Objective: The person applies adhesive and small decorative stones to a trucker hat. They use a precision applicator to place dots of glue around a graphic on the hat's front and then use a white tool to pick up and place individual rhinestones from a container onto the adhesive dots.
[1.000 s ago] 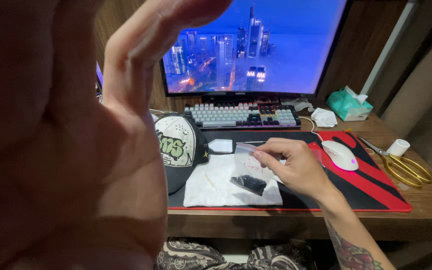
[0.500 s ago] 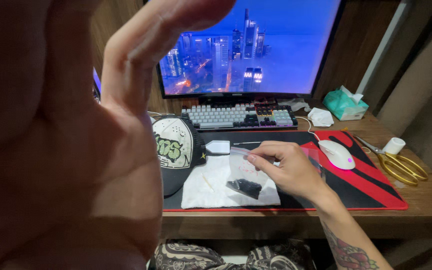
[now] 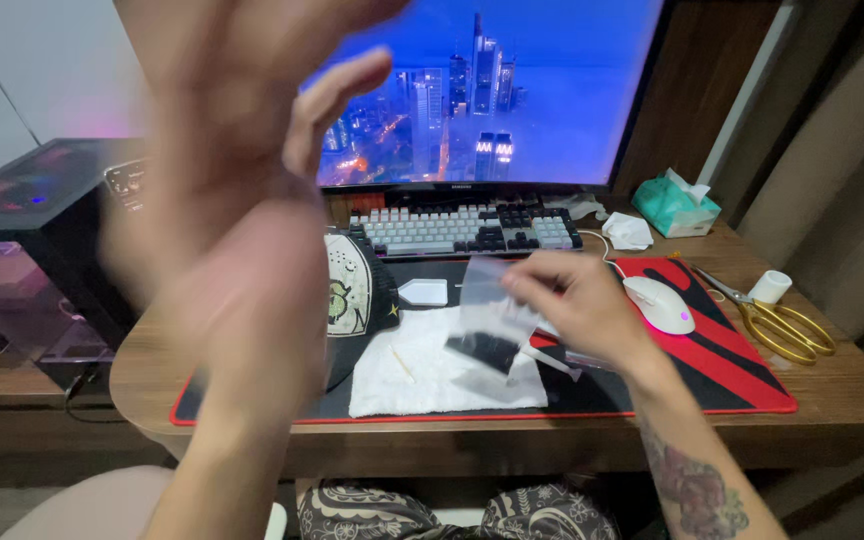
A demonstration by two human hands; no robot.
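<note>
My left hand [image 3: 242, 190] is raised close to the camera, blurred, fingers apart, holding nothing. My right hand [image 3: 577, 305] is over the desk mat [image 3: 752, 370], pinching a small clear plastic bag [image 3: 492, 320] with dark small parts at its bottom. The bag hangs just above a white cloth [image 3: 432, 375] spread on the mat. A thin stick [image 3: 404, 365] lies on the cloth. A black cap [image 3: 357, 295] with a printed patch sits left of the cloth, partly hidden by my left arm.
A keyboard [image 3: 462, 232] and a lit monitor [image 3: 512, 90] stand at the back. A white mouse [image 3: 658, 304], gold scissors [image 3: 782, 325], a roll of tape [image 3: 770, 287] and a tissue box [image 3: 674, 205] are to the right. A glass computer case [image 3: 22, 250] stands on the left.
My left hand has drawn back from the camera and moved left, uncovering more of the desk. My right hand has lifted the plastic bag up off the cloth.
</note>
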